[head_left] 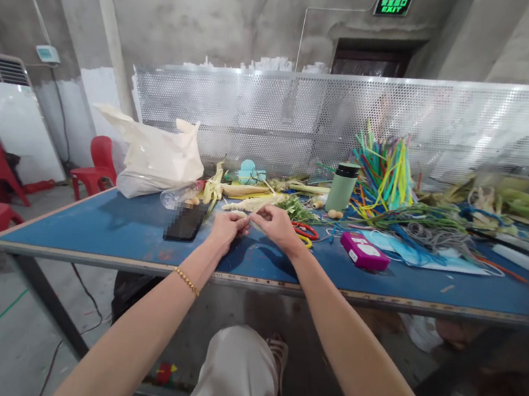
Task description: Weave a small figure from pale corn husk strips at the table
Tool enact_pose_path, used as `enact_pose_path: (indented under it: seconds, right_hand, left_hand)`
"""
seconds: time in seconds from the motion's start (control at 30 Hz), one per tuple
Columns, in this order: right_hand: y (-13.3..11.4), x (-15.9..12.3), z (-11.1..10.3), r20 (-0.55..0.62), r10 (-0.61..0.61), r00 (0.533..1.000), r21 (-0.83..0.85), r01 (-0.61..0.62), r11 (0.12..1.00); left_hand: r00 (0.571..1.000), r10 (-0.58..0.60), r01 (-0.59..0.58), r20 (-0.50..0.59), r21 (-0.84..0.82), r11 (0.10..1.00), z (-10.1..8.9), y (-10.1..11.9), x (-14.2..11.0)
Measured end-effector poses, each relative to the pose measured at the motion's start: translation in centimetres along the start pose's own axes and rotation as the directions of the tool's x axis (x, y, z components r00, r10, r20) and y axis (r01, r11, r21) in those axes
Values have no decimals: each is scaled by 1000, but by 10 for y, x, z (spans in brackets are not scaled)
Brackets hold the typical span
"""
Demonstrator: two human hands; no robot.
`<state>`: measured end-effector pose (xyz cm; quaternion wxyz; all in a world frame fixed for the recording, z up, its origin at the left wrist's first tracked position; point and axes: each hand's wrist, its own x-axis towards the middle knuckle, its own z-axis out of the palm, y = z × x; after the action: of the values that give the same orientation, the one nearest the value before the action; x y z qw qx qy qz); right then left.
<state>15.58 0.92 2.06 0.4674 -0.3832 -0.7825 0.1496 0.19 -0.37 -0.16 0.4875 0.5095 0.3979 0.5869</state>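
Small pale piece (250,218) being pinched between fingertips of left hand (230,227) and right hand (280,229) — hands meeting, piece mostly hidden, identity unclear. Fine fingertip work apparently being done; steady pinch from both sides probably being called for next. Beyond hands, fibrous-looking, tapering husk (256,203) lying on smooth blue tabletop (106,232); left of hands, flat dark phone (189,222) — right, boxy purple packet (365,251).

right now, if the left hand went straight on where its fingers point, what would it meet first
Most likely the right hand: its fingertips sit just ahead of the left hand, though whether the two touch is unclear.
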Motion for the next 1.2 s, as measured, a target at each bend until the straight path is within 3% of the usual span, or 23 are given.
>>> enact_pose_path:
  seconds: [0.17, 0.43, 0.87, 1.1, 1.2]
  right_hand:
    - [-3, 1, -1, -20, 45, 999, -18, -46, 999]
    - [-4, 1, 1, -29, 14, 999, -100, -17, 995]
    - [-6, -1, -1, -17, 74, 997, -83, -75, 994]
    - [-1, -1, -3, 115, 59, 992, 116, -73, 991]
    - [-2, -1, -2, 110, 89, 990, 240, -113, 964]
  left_hand:
    - [998, -1, -1, 62, 44, 999, 0, 0, -1]
    - [999, 11, -15, 33, 108, 994, 5, 4, -2]
    - [1000, -11, 11, 3, 128, 992, 7, 5, -5]
    - [995, 12, -35, 98, 235, 971, 7, 6, -6]
    - [989, 18, -55, 147, 246, 968, 6, 7, -7]
